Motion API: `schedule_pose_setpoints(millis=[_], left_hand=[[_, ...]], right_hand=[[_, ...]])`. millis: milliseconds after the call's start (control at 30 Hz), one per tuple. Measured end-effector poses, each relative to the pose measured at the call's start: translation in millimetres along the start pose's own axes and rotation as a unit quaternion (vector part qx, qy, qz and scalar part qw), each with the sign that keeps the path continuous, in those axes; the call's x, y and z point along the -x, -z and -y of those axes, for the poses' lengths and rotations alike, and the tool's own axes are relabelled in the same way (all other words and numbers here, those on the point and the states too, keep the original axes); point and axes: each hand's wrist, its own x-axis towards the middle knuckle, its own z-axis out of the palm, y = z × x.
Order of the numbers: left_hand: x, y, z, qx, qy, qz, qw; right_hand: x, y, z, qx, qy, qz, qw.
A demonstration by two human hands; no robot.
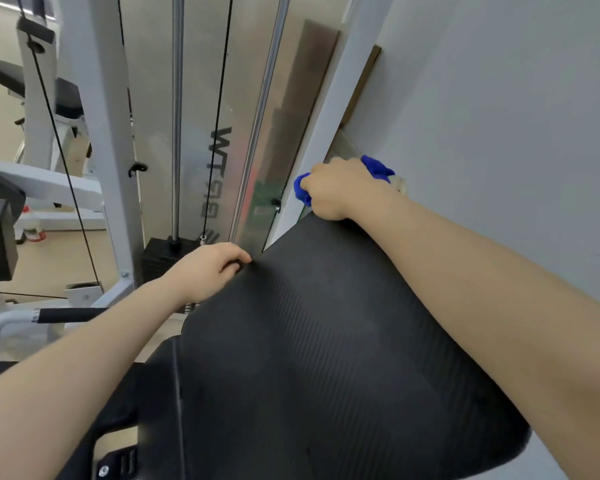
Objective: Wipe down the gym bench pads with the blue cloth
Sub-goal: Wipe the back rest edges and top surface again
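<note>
Where the room narrows against a pale grey wall (499, 98), the stock reads as follows. Wall: plain, running along the right side, very close to the pad's right edge. Cable machine frame (97, 133): white uprights, two chrome guide rods, black cables, a frosted panel with dark lettering, standing at the far end of the pad; a black weight stack (163, 258) sits at its foot. Floor (49, 258): beige, open to the left, with further white gym frames and a second black padded seat in the far left corner.

Bench pad (309, 341): black, ribbed texture, long and tilted, filling the middle and lower view; its far top edge lies just before the frame, its left edge is open to the floor side, its right edge crowds the wall. A black moulded seat part adjoins it at lower left.

Left hand (208, 271): fingers curled over the pad's upper left corner, grip closed on that edge.

Right hand (336, 188): at the pad's top right corner, grip pressed together around the blue cloth (378, 168).

Blue cloth: bunched, showing on both sides of the fist, at the top edge of the pad beside the wall.
</note>
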Motion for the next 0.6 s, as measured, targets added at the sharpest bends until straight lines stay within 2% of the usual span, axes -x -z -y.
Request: schedule_pose_setpoints(millis=[133, 333, 467, 600], left_hand=[[8, -16, 26, -0.035, 0.013, 0.039, 0.999], [41, -46, 69, -0.002, 0.044, 0.085, 0.995], [51, -50, 83, -0.022, 0.054, 0.095, 0.994], [48, -50, 83, -0.055, 0.048, 0.094, 0.993]], right_hand=[[-18, -9, 44, 0.080, -0.003, 0.088, 0.993], [-30, -60, 156, -0.037, 0.035, 0.087, 0.995], [-34, -61, 136, -0.009, 0.029, 0.056, 0.998], [-31, -61, 95, 0.089, -0.101, -0.023, 0.991]])
